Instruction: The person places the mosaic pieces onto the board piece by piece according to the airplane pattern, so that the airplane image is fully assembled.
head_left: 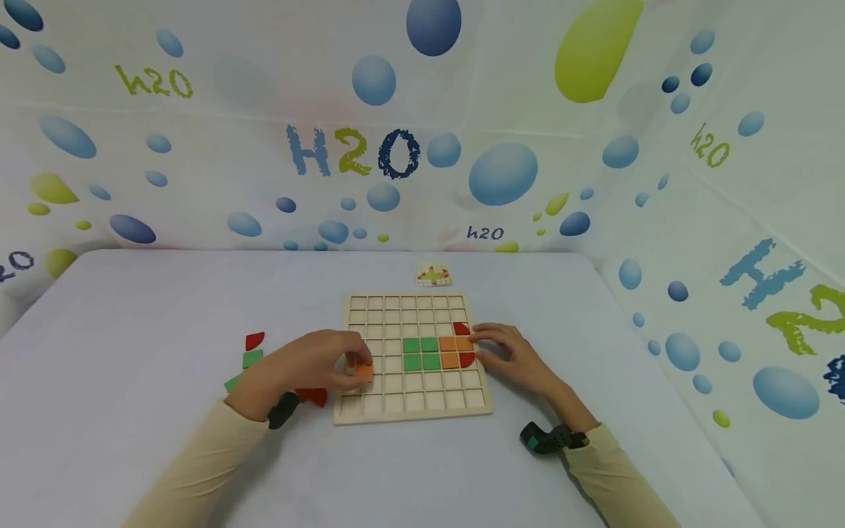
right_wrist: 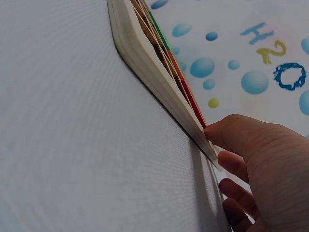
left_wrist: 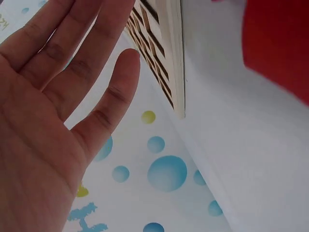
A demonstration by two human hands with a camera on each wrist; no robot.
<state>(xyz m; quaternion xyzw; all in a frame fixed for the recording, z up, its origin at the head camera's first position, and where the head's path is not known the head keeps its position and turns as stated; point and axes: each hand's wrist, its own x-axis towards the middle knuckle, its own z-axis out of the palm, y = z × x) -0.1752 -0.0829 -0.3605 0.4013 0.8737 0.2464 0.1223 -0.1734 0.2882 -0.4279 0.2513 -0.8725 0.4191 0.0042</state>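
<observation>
In the head view, my left hand (head_left: 310, 359) pinches an orange square tile (head_left: 364, 372) between thumb and fingers over the left side of the wooden grid board (head_left: 412, 418). The tile is out of sight in the left wrist view. My right hand (head_left: 515, 356) rests at the board's right edge, its fingertips beside an orange tile (head_left: 465, 343) and a red quarter-round piece (head_left: 466, 359). In the right wrist view, the thumb (right_wrist: 231, 133) touches the board's rim by a red piece (right_wrist: 192, 102). Several green squares (head_left: 421, 353) lie in the grid's middle, left of the orange ones.
Left of the board, partly behind my left arm, lie loose pieces: a red quarter-round (head_left: 254, 341), green pieces (head_left: 252, 358) and red ones (head_left: 317, 397). A small pattern card (head_left: 433, 274) lies beyond the board. A bubble-printed sheet (head_left: 264, 161) stands behind the white table (head_left: 409, 477).
</observation>
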